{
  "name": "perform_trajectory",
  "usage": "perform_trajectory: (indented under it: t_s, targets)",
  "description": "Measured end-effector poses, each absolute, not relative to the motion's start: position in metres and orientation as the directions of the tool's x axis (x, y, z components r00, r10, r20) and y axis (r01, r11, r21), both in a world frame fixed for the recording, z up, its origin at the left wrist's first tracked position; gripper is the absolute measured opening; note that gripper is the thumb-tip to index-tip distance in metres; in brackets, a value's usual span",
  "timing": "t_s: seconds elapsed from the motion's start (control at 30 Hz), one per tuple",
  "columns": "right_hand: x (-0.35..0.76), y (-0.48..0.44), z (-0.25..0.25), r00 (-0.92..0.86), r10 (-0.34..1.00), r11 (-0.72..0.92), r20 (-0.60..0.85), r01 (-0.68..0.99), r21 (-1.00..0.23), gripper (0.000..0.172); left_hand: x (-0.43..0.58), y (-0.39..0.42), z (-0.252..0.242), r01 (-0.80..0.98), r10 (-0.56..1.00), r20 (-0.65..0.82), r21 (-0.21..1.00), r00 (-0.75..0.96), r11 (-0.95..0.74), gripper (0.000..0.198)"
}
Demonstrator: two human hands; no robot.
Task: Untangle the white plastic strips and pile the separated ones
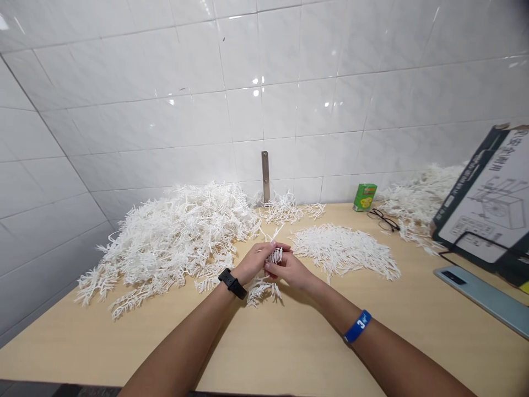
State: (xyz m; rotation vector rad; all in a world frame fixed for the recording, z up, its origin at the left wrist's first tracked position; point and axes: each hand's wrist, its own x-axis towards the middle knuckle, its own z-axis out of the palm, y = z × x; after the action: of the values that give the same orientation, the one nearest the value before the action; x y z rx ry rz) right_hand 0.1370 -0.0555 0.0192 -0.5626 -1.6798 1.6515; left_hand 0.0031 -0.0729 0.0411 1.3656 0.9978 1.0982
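Observation:
Over the middle of the table, my left hand and my right hand come together around a white branched plastic sprig with many short prongs. Both hands are closed on it, and part of it is hidden by the fingers. Thin white stems stick up beyond my fingertips. Just below the hands lies a small bunch of similar white sprigs. A large tangled heap of white sprigs spreads to the left. On the right is a flatter pile of small white pieces.
Against the tiled wall stands a metal bracket, with loose sprigs at its foot. Toward the right are a green box, glasses, another white heap, a large printed carton and a phone.

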Motion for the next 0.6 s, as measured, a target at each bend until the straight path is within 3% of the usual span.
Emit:
perform_trajectory:
  t_s: [0.2,0.43,0.6]
  targets:
    - [0.14,-0.052,0.022,-0.615,0.773,0.131,0.155,-0.085,-0.988,0.031,0.002,-0.07,0.04,-0.037,0.976,0.208,0.978,0.067,-0.205,0.055]
    - [0.136,-0.065,0.014,-0.694,0.692,0.216,0.2,-0.066,-0.974,0.029,-0.003,-0.064,0.04,-0.111,0.966,0.195,0.97,-0.167,-0.215,0.062]
    - [0.144,-0.051,0.013,-0.495,0.822,0.373,0.281,0.095,-0.923,0.03,-0.008,-0.061,0.042,-0.23,0.976,0.17,0.953,-0.136,-0.198,0.058]
